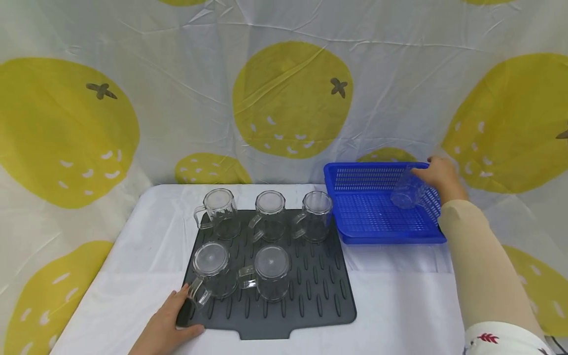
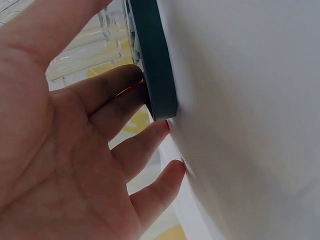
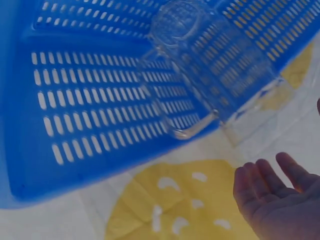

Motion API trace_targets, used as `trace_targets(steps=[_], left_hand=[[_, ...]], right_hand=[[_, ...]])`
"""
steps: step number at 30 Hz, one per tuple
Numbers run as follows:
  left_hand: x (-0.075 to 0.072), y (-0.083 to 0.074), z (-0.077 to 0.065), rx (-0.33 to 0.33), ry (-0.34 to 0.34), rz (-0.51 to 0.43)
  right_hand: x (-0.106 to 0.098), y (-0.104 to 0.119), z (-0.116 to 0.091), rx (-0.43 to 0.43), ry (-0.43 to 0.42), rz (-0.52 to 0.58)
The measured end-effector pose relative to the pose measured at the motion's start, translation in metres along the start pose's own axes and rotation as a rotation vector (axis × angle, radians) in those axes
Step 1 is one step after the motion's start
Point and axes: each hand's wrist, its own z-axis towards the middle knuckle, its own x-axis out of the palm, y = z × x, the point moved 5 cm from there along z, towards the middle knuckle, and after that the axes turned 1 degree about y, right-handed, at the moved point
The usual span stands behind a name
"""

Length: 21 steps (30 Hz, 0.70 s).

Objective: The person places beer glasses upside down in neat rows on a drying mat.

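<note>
In the head view my right hand (image 1: 443, 180) reaches over the right side of a blue plastic basket (image 1: 385, 238). A clear glass mug (image 1: 406, 192) leans inside there, by that side. Seen from the right wrist, the hand (image 3: 280, 195) has loosely extended fingers, and a gap separates them from the mug (image 3: 225, 65). My left hand (image 1: 166, 320) is at the front left corner of a dark grey ribbed mat (image 1: 310, 305). Its fingers touch the mat's edge (image 2: 157, 75), spread apart. Beside these fingers stands an upside-down glass mug (image 1: 215, 271).
Several more clear mugs stand upside down on the mat, including one at front middle (image 1: 271, 273) and one at back right (image 1: 317, 217). The white-covered table (image 1: 399, 305) meets a lemon-patterned curtain (image 1: 191, 98) behind. The basket touches or nearly touches the mat's back right corner.
</note>
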Motion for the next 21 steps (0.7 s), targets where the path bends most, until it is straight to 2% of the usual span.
trace_targets(steps=[2, 11, 16, 21], left_hand=[[0.000, 0.000, 0.000, -0.011, 0.001, 0.000], [0.001, 0.003, -0.001, -0.021, -0.005, 0.024], [0.001, 0.003, -0.002, -0.031, -0.005, 0.025], [0.000, -0.001, -0.001, -0.009, -0.016, 0.000]], right_hand=[[0.005, -0.006, 0.000, 0.027, 0.030, 0.017], [0.021, -0.021, -0.002, 0.101, 0.071, 0.083], [0.021, -0.020, -0.002, 0.122, 0.085, 0.121], [0.016, -0.020, 0.002, 0.134, 0.080, 0.154]])
